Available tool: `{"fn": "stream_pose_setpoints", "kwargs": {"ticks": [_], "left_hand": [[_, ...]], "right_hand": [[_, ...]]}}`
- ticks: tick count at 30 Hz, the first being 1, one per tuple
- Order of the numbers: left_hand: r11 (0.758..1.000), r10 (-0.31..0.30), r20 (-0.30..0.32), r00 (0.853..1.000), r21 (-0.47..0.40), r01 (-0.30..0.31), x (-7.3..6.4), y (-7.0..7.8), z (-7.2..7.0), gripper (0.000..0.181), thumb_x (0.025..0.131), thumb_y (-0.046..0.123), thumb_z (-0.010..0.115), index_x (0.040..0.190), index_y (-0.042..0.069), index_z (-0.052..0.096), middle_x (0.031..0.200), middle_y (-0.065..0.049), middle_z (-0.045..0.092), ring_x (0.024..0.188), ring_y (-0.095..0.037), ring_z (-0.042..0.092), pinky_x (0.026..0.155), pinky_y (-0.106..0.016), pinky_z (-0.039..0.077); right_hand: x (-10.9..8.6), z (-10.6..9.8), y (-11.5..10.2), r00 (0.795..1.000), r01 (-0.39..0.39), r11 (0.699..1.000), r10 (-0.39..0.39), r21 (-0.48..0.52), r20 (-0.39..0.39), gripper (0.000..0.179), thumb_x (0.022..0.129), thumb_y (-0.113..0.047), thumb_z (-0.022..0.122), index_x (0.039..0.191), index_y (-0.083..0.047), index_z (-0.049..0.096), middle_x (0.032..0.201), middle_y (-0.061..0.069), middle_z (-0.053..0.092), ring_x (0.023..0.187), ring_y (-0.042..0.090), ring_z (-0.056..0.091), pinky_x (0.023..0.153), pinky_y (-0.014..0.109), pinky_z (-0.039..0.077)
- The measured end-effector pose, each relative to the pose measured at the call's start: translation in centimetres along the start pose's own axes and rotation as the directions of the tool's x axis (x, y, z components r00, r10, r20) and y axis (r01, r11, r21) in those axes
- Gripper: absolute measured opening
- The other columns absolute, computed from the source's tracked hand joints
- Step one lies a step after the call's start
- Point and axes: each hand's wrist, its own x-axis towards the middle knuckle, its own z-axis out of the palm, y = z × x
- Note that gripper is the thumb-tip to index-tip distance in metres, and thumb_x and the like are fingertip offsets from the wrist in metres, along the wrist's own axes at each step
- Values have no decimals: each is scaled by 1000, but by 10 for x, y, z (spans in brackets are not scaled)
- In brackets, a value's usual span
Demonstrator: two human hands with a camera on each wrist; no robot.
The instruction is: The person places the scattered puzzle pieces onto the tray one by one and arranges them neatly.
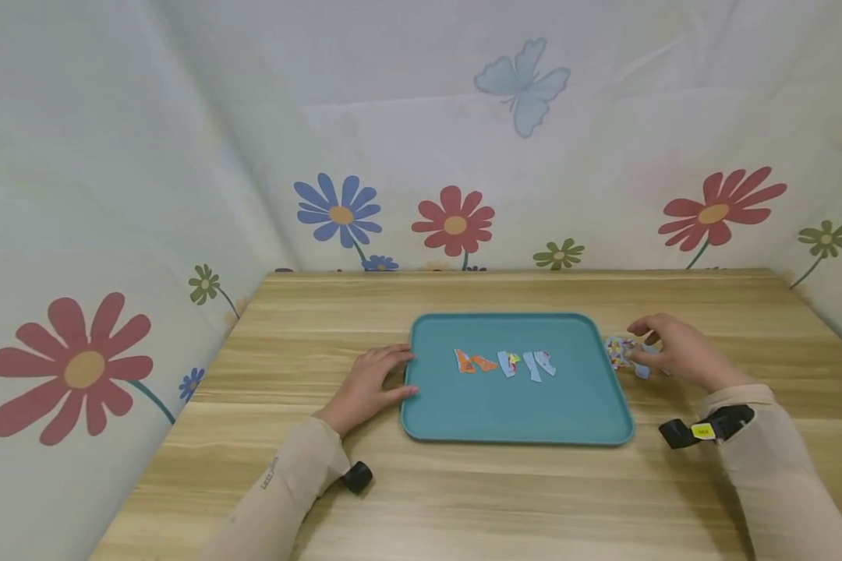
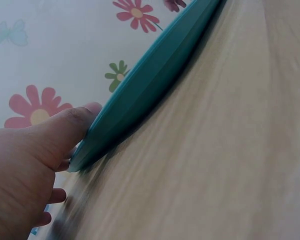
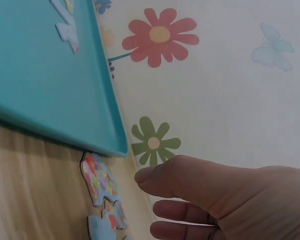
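A teal tray (image 1: 512, 409) lies flat on the wooden table. My left hand (image 1: 368, 386) rests at its left rim, thumb and fingers spread and touching the edge; in the left wrist view the thumb (image 2: 72, 125) lies against the rim. Several puzzle pieces (image 1: 507, 364), orange at the left and pale blue at the right, sit in a row across the tray's middle. Beyond the tray's right edge, my right hand (image 1: 681, 354) hovers over a small cluster of multicoloured puzzle pieces (image 3: 97, 177), fingers loosely bent and nothing visible between them.
The wooden table (image 1: 505, 499) extends around the tray on all sides. Behind it and at the left hangs a pale cloth (image 1: 393, 117) printed with flowers and a butterfly. A black camera (image 1: 709, 427) is strapped on the right wrist.
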Motion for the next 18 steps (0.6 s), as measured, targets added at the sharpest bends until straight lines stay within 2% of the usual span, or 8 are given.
{"fn": "stream_pose_setpoints", "kwargs": {"ticks": [8, 13, 18], "left_hand": [[999, 31, -33, 999, 11, -31, -1, -2, 2, 61, 85, 49, 68, 131, 10, 58, 140, -9, 54, 131, -32, 48, 108, -54, 35], [1000, -6, 0, 1000, 0, 6, 0, 0, 0, 59, 85, 44, 70, 133, 12, 56, 143, -7, 52, 134, -30, 45, 112, -52, 32], [1000, -18, 11, 1000, 2, 18, 1, 0, -1, 60, 85, 42, 71, 134, 13, 56, 144, -6, 51, 135, -30, 44, 112, -53, 32]], "right_hand": [[1, 2, 9, 997, -44, 999, 46, -26, 58, 49, 82, -17, 73, 117, 13, 56, 112, 30, 60, 95, 38, 59, 80, 51, 53], [1, 5, 12, 992, -79, 996, 82, -39, 98, 55, 80, -20, 75, 120, 12, 55, 114, 30, 57, 98, 40, 57, 82, 53, 51], [0, 8, 14, 991, -73, 996, 78, -44, 108, 56, 80, -19, 73, 122, 13, 54, 115, 33, 53, 100, 42, 56, 85, 57, 49]]}}
